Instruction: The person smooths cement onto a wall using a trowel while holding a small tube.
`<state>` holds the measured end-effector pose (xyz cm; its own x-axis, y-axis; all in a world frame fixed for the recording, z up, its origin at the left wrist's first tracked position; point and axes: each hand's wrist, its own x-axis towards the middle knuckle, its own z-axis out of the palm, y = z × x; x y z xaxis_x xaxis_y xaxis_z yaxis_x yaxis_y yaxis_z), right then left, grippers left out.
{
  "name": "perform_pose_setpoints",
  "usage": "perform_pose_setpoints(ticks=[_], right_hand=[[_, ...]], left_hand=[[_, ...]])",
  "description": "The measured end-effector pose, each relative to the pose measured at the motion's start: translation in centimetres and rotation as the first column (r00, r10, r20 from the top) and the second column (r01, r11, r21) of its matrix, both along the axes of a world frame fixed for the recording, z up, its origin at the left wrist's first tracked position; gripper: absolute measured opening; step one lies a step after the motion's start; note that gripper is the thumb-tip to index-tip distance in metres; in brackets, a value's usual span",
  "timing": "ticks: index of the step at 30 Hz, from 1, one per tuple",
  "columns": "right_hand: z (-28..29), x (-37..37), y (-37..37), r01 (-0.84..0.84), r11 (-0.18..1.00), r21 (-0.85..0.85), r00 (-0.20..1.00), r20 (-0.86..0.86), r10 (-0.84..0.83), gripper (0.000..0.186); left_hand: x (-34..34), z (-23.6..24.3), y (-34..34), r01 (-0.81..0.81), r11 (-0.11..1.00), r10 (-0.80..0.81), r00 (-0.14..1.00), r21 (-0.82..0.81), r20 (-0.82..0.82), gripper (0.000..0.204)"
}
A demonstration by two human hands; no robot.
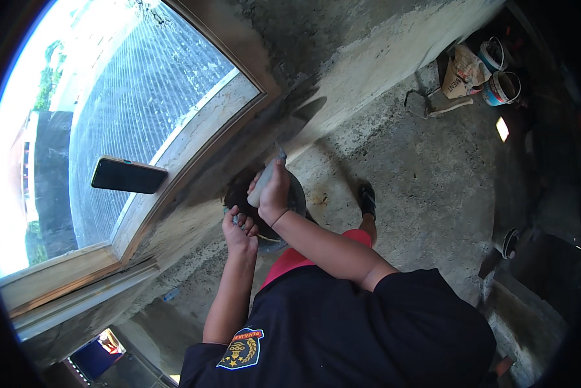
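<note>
My right hand is closed around a smooth, pale grey, elongated thing, which looks like a filled bag narrowing to a point at its upper end. Just left of it and nearer to me, my left hand has its fingers curled in. A bit of something grey shows between those fingers, too small to name. Below both hands stands a round dark bucket, partly hidden by my hands and right forearm; its contents cannot be made out.
At the left, a phone leans by the wooden window frame. Rough plastered wall runs beyond my hands. A paper sack, two buckets and a hoe-like tool lie at the far right on the concrete floor.
</note>
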<state>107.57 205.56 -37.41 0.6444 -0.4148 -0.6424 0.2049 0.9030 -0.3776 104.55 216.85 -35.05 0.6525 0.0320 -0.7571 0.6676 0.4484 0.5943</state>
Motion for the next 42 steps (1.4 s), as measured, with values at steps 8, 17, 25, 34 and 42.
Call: perform_pose_setpoints(ticks=[8, 17, 25, 34, 42], right_hand=[[1.0, 0.2, 1.5, -0.131, 0.979, -0.155, 0.985, 0.089, 0.146, 0.047], [0.4, -2.5, 0.9, -0.063, 0.986, -0.153, 0.974, 0.205, 0.094, 0.042], [0.5, -3.6, 2.1, -0.189, 0.946, -0.262, 0.944, 0.216, 0.248, 0.042], [-0.7, -0.7, -1.2, -0.054, 0.963, -0.264, 0.974, 0.197, 0.109, 0.044], [1.3, -5.2, 2.9, -0.165, 0.958, -0.236, 0.939, 0.259, 0.226, 0.043]], left_hand=[[-0.1, -0.6, 1.6, 0.005, 0.999, -0.006, 1.0, -0.049, -0.01, 0.036], [-0.5, -1.5, 1.0, -0.014, 1.0, 0.015, 0.999, 0.026, -0.029, 0.036], [-0.4, -1.1, 0.3, -0.067, 0.998, 0.067, 0.996, 0.003, -0.053, 0.024], [-0.8, -0.8, 0.4, 0.028, 1.0, -0.028, 1.0, 0.012, 0.006, 0.029], [-1.1, -0.4, -1.6, -0.115, 0.993, 0.116, 0.992, 0.008, -0.044, 0.018]])
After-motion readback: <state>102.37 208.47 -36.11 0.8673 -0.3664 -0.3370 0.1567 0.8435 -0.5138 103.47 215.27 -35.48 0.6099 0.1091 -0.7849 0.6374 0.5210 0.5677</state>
